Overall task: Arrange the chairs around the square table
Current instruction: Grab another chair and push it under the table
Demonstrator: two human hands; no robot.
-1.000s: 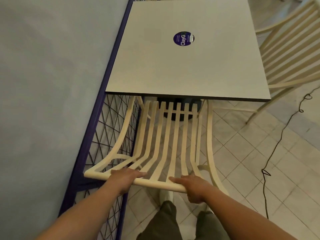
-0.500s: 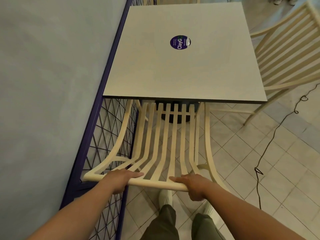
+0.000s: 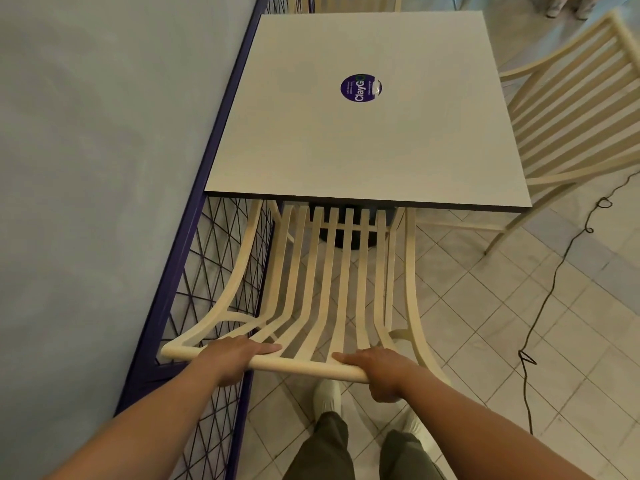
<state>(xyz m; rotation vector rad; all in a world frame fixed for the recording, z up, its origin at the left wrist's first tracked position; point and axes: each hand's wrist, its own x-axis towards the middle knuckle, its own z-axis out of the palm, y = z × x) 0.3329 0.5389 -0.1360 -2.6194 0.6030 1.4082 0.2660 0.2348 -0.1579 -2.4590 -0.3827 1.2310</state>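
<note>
Chairs were what this job turned on, and the nearest chair (image 3: pixel 341 289) stood at the table's 6 o'clock side. Its top rail was closest to the person and its slatted back ran away under the near edge of the square table (image 3: pixel 346 150), so the seat was hidden beneath the top. The left hand (image 3: pixel 235 358) was wrapped over the rail toward its 9 o'clock end and the right hand (image 3: pixel 381 370) was clamped round it toward the 3 o'clock end, the two well apart. I judged this chair to be as good as placed, with only the letting go left.

Along the 9 o'clock side ran a purple mesh fence (image 3: pixel 207 271) and a wall (image 3: pixel 104 168), leaving no room for a seat there.

At the table's 3 o'clock side a second chair (image 3: pixel 571 109) stood at an angle, its back just beside the table's edge; it probably needed squaring up. At 12 o'clock, pale slats of what seemed a third chair (image 3: pixel 353 1) showed past the far edge, but too little was visible to tell how it sat.
</note>
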